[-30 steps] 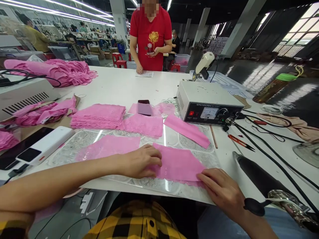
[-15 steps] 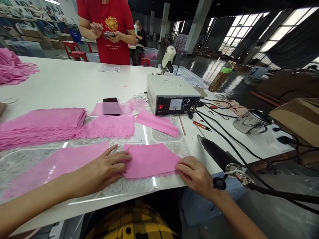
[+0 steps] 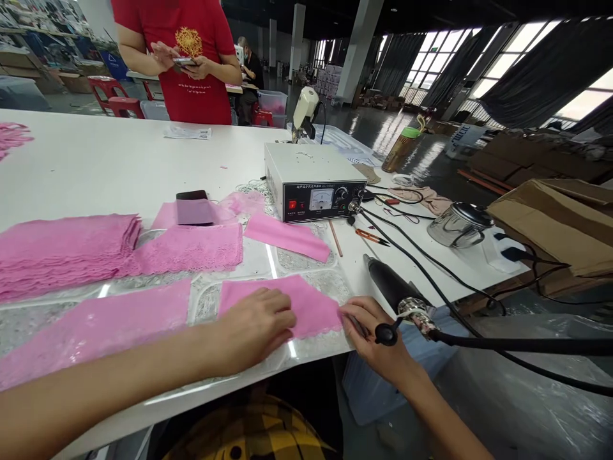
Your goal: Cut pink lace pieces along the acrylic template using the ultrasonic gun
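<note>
**Two hands on a pink fabric piece at the table's near edge**

At the near edge of the white table (image 3: 96, 166), a pink fabric piece (image 3: 311, 303) lies flat on a clear plastic sheet (image 3: 268, 259). On its left part rests the left hand (image 3: 256, 326), palm down, fingers loosely curled and close together, pressing on the cloth rather than gripping it. At the cloth's right corner sits the right hand (image 3: 371, 332), its fingers bent inward with the tips touching the scalloped edge; whether they pinch the cloth cannot be told. Just beside that hand lies a black handheld tool (image 3: 395, 291) with a metal collar and a thick cable running off to the right.

Farther back, a second folded pink strip (image 3: 287, 236) lies on the plastic, and a lace-edged piece (image 3: 191, 249) sits beside a tall stack of pink pieces (image 3: 62, 249). Behind them stands a white control box (image 3: 313, 182) with a dial and red lights; a dark phone (image 3: 194, 207) lies to its left. Red-handled snips (image 3: 371, 237) and a pencil (image 3: 335, 237) lie near the box. Across the table stands a person in a red shirt (image 3: 186, 57), holding a phone.
</note>
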